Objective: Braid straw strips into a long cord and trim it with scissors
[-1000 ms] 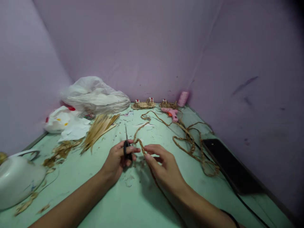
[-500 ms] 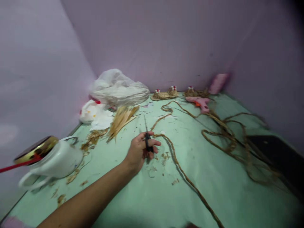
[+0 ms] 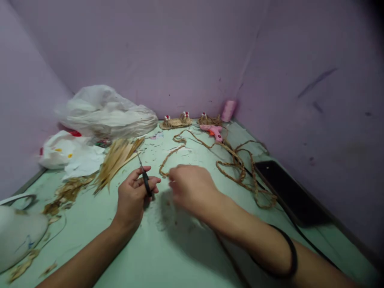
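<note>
My left hand point(image 3: 135, 194) holds a pair of scissors point(image 3: 145, 180) with dark handles, its fingers around them and the thin blades pointing up and away. Beside it, my right hand point(image 3: 192, 186) is over a brown braided rope point(image 3: 168, 158), fingers bent and smeared by motion. The rope bends at its fingertips, and part of it passes under the hand and forearm towards the bottom edge. Whether the fingers grip the rope is hidden.
Dry fibre strips point(image 3: 118, 162), a plastic bag point(image 3: 105, 114) and white paper point(image 3: 85, 158) lie left. A white pitcher point(image 3: 21, 236) stands near left. Toward the back are a pink glue gun point(image 3: 216, 132), woven pieces point(image 3: 176, 123) and a pink spool point(image 3: 229, 111). A black phone point(image 3: 292, 192) lies right.
My right hand has come in from the bottom edge and over the rope. The view has turned right, so things appear further left. The scissors are still in my left hand.
</note>
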Tool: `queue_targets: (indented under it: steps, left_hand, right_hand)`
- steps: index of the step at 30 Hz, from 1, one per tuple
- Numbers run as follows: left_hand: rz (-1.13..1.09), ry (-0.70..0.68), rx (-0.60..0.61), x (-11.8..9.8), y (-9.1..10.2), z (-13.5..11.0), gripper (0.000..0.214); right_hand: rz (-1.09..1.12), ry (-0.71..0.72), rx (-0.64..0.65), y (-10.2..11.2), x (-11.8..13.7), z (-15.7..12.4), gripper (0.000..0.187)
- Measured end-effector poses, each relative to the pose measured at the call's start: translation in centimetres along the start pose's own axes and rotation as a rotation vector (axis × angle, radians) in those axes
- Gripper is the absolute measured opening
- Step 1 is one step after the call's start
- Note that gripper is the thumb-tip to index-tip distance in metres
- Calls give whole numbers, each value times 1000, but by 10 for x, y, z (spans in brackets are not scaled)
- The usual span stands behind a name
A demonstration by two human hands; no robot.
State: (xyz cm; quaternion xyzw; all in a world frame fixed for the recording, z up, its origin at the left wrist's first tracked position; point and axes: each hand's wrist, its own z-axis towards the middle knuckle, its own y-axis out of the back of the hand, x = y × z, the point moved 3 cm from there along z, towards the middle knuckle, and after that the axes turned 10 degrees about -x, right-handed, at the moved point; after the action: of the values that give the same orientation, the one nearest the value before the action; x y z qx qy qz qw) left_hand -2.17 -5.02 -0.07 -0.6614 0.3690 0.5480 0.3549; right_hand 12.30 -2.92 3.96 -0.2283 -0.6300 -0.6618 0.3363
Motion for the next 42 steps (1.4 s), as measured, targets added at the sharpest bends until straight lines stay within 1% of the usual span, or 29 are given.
queue_targets:
  steps: [1, 3, 4, 5, 6, 8, 10, 11, 13, 14, 16, 18, 19, 21, 22, 23, 25, 26, 27, 29, 31, 32, 33, 34, 36, 38, 40, 41, 42]
  left_hand:
    - [25, -42, -37, -2, 1, 4, 48]
    - [115, -76, -100, -4, 4, 16, 47]
    - [181, -78, -115, -4, 4, 24, 44]
    - [272, -85, -113, -5, 3, 32, 40]
    - [387, -111, -99, -6, 2, 41, 36]
    - [655, -248, -72, -11, -5, 56, 30]
    - [900, -421, -69, -19, -17, 67, 31]
    - [987, -476, -58, -21, -24, 70, 30]
    - [1081, -503, 8, -23, -40, 72, 25]
    - [1080, -502, 53, -23, -47, 73, 20]
    - [955, -481, 152, -20, -61, 74, 19]
    - [691, -347, 199, -17, -69, 79, 24]
    - [565, -254, 197, -15, -71, 83, 24]
    - [379, -101, 136, -13, -71, 93, 23]
    - [319, -76, 90, -15, -70, 99, 24]
    - [279, -89, 60, -19, -69, 103, 25]
    - [250, -177, 30, -29, -65, 108, 29]
    - [274, -263, 16, -35, -63, 108, 30]
    - [336, -379, -12, -42, -61, 107, 30]
    - [522, -659, -143, -52, -57, 100, 30]
    - [740, -921, -280, -55, -57, 91, 30]
    - [848, -1010, -310, -53, -60, 88, 31]
    - [951, -1064, -300, -49, -64, 86, 32]
    - [1045, -1086, -256, -44, -68, 85, 32]
    - [1184, -1047, -149, -35, -73, 88, 30]
    - [1217, -940, -119, -33, -72, 92, 29]
    - [1119, -817, -158, -38, -64, 94, 33]
    - [1029, -751, -167, -42, -59, 93, 36]
    - [922, -674, -150, -45, -53, 91, 39]
  right_hand:
    - [-102, 21, -5, 3, -5, 7, 11]
    - [-293, 41, -29, 2, -16, 19, 22]
    - [-342, 36, -45, -1, -22, 23, 29]
    - [-361, 45, -49, -5, -27, 26, 30]
    - [-365, 57, -54, -10, -30, 28, 27]
    - [-294, 85, -56, -19, -35, 27, 14]
    - [-164, 64, -42, -25, -37, 24, 10]
    - [-90, 36, -33, -27, -38, 21, 10]
    - [65, -43, -29, -29, -41, 16, 11]
    - [153, -89, -29, -29, -42, 14, 11]
    - [351, -195, -10, -30, -44, 9, 11]
    - [537, -317, 40, -30, -47, 4, 14]
    - [613, -371, 61, -30, -48, 2, 16]
    - [723, -447, 75, -30, -50, -3, 22]
    - [762, -465, 74, -30, -50, -4, 24]
    - [798, -475, 74, -29, -50, -5, 27]
    - [878, -492, 79, -29, -50, -7, 32]
    - [918, -499, 80, -29, -49, -7, 33]
    - [956, -508, 73, -29, -49, -7, 34]
    - [1009, -520, 45, -28, -49, -5, 35]
    - [1025, -517, 20, -29, -50, -3, 35]
    - [1025, -518, 12, -30, -51, -2, 35]
    - [1024, -522, 0, -31, -52, -1, 35]
    - [1020, -529, -14, -32, -53, -1, 35]
    - [1020, -549, -53, -33, -56, -1, 35]
    - [1035, -565, -92, -33, -58, -1, 35]
    - [1064, -586, -105, -32, -58, -1, 36]
    - [1082, -600, -103, -31, -58, -1, 36]
    - [1103, -613, -101, -29, -57, -2, 35]
